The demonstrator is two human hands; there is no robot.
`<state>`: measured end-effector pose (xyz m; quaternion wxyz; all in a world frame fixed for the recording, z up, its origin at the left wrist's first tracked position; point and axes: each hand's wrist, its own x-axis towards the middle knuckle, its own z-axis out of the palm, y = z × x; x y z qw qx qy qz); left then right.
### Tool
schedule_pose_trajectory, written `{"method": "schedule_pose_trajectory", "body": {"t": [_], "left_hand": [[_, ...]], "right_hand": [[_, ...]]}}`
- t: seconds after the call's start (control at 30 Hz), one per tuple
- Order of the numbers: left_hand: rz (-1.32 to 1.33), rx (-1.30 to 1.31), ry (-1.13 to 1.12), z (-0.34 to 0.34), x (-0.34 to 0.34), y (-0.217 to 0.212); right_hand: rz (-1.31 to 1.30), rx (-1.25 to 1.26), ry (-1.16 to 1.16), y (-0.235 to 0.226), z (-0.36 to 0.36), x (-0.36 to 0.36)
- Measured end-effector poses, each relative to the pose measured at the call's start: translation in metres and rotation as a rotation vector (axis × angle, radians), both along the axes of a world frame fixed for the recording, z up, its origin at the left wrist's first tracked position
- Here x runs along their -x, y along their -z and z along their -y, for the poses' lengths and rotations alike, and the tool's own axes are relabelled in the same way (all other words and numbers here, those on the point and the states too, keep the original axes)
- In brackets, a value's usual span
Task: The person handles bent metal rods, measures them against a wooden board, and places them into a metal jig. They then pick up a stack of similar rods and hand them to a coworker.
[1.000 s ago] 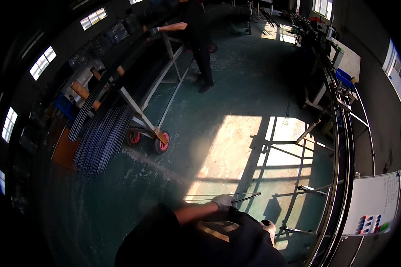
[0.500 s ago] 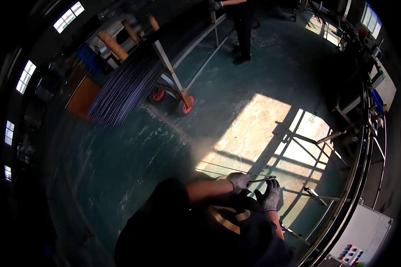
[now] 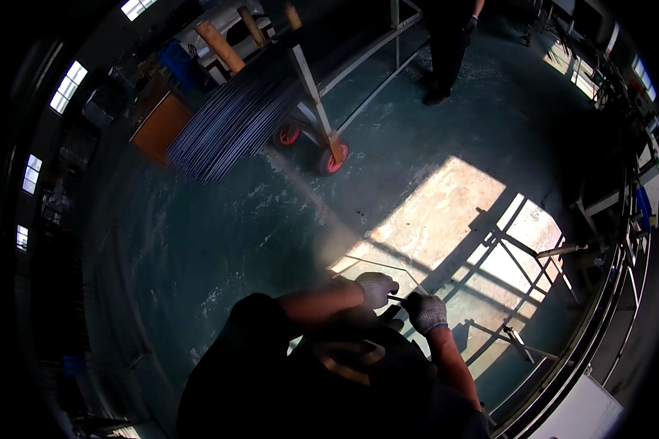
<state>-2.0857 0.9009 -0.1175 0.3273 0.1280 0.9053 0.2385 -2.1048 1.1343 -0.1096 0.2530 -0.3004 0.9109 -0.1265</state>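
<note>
"Head view: what are the hands doing?"

"Left hand is gripping a thin rod; right hand is touching it, grip unclear. The rod is lying between them."

"Beyond?"

"Sunlight is patching the green floor; a wheeled cart is carrying bundled dark rods."

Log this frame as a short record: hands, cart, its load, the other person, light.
Left hand: gloved, closed on a thin rod
Right hand: gloved, beside the thin rod, grip unclear
Cart: metal, red-hubbed wheels
Load: rod bundle, jutting past the cart's near end
Co-worker: standing beside the cart, head out of view
Light: sunlit patch on the green floor
</note>
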Motion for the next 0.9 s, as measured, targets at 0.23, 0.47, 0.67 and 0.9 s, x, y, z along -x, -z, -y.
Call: {"method": "schedule_pose_trajectory", "body": {"t": [0.23, 0.47, 0.67, 0.9], "left_hand": [[-0.353, 0.201, -0.740, 0.174, 0.086, -0.066], [-0.597, 0.523, -0.974, 0.385, 0.172, -0.008], [-0.312, 0.818, -0.763, 0.505, 0.207, 0.010], [-0.567, 0.803, -0.486, 0.523, 0.208, 0.041]], "right_hand": [[-0.154, 0.040, 0.117, 0.019, -0.022, -0.003], [-0.343, 0.014, 0.240, 0.010, -0.010, -0.003], [-0.072, -0.241, 0.271, -0.024, 0.055, 0.020], [0.032, -0.225, 0.392, -0.035, 0.102, 0.026]]}}
